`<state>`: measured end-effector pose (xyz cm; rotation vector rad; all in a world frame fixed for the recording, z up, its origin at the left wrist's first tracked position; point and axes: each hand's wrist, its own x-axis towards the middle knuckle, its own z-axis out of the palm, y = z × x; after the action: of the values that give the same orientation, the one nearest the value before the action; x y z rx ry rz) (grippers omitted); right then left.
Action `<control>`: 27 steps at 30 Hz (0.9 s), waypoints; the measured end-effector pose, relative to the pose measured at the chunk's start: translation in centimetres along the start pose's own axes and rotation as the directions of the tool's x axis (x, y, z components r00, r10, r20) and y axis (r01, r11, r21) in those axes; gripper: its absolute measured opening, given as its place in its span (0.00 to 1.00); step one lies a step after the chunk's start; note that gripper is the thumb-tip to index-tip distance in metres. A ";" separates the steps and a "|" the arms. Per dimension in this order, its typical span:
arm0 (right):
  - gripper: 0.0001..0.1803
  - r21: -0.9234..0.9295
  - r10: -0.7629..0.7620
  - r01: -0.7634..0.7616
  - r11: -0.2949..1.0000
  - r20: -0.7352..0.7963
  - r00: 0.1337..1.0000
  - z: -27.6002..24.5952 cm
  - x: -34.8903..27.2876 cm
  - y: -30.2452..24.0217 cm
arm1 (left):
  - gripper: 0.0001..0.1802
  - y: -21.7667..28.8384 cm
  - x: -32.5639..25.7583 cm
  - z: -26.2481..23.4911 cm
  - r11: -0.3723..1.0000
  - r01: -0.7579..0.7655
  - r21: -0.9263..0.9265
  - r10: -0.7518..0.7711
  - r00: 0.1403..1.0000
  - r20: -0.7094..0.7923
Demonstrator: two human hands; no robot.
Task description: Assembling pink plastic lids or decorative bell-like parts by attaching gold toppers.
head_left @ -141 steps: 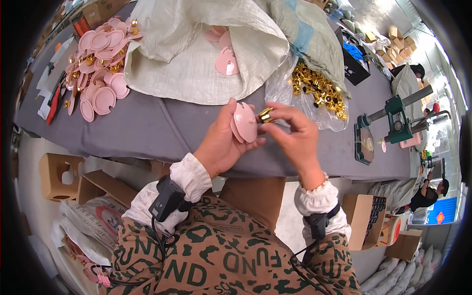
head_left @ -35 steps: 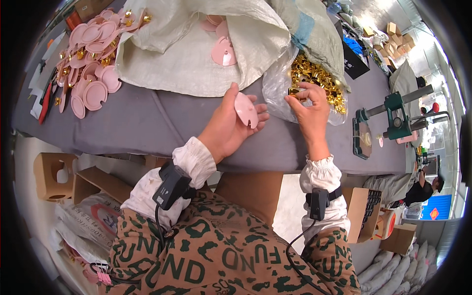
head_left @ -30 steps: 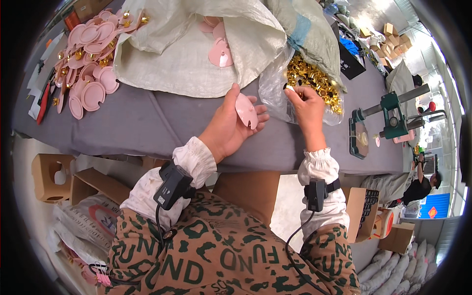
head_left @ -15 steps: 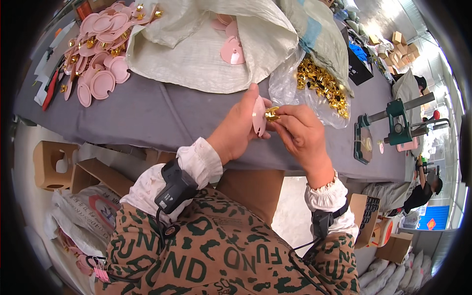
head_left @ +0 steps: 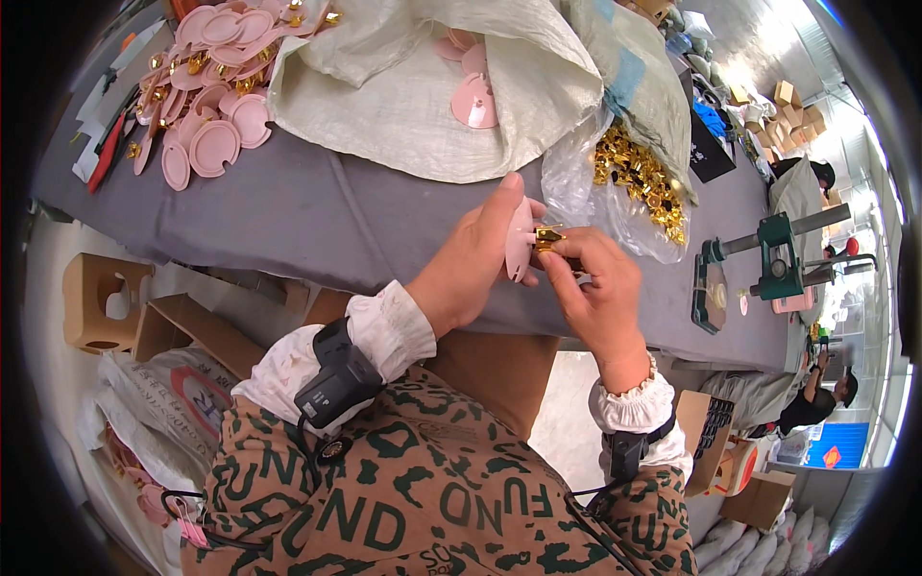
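My left hand point(head_left: 471, 252) is closed around a pink plastic disc point(head_left: 519, 240), tilted on edge so that its face points right. Between the thumb and fingers of my right hand point(head_left: 597, 280) is a small shiny gold clip point(head_left: 547, 238), brought up against the middle of the disc. Whether the clip sits on the disc's post or only touches it, I cannot tell. Just beyond my hands lies an open white woven sack point(head_left: 403, 120) with several pink discs point(head_left: 474, 100) in its mouth. Loose gold clips point(head_left: 639, 178) fill a clear plastic bag to the right.
Pink discs with gold clips point(head_left: 213, 144) are heaped at the far left, beside red-handled pliers point(head_left: 108, 152). A green hand press point(head_left: 776, 254) stands at the table's right. Cardboard boxes point(head_left: 106, 300) sit below left. Another person point(head_left: 816, 394) is far right.
The gold clip has turned in my right fingers and now stays close against the disc. My view has shifted slightly, so the table contents appear a little to the right.
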<state>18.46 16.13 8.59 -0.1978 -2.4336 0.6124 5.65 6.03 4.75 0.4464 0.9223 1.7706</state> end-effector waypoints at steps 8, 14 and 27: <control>0.06 0.114 0.067 -0.068 0.991 0.020 0.998 0.8 0.5 0.4 | 0.32 -0.1 0.4 -1.1 0.982 0.120 -0.148 -0.119 0.993 0.017; 0.06 -0.092 -0.149 0.157 0.983 0.093 0.985 1.6 1.6 0.2 | 0.34 0.1 -0.2 -1.5 0.924 -0.122 0.362 0.154 0.986 -0.060; 0.17 0.699 0.394 -0.492 0.519 0.316 0.863 8.5 8.6 5.9 | 0.22 15.6 2.0 -13.0 0.488 -0.229 0.843 0.680 0.705 -0.202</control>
<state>6.49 20.54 4.39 -0.4426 -1.9778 1.8861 -13.70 0.47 8.19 0.8675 2.1916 1.9496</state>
